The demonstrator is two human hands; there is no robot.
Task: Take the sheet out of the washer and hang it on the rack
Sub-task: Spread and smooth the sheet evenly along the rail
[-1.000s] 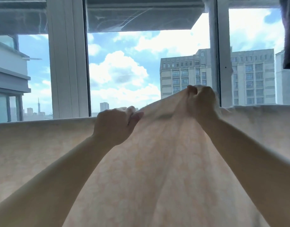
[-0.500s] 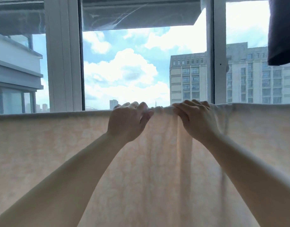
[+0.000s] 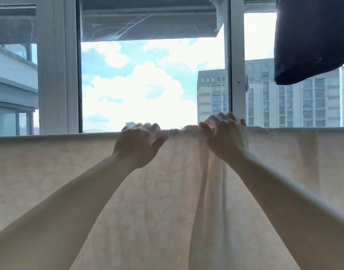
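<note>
Since before, right hand (image 3: 225, 139) loosens, fingers spread at 1 o'clock; left hand (image 3: 140, 145) rests, curled, on the sheet (image 3: 167, 191). Bunched fold may slide off.

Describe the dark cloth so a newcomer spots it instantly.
Start at the wide window with sky and buildings behind it. Look to its top right corner: the dark cloth hangs there. It is navy and opaque, above the right hand, unlike the pale patterned sheet stretched across below.

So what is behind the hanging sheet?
Above the top edge of the sheet a window frame, sky and a tall building show. Both hands rest on that edge. Whatever the sheet hangs over, and anything lower, is covered.
</note>
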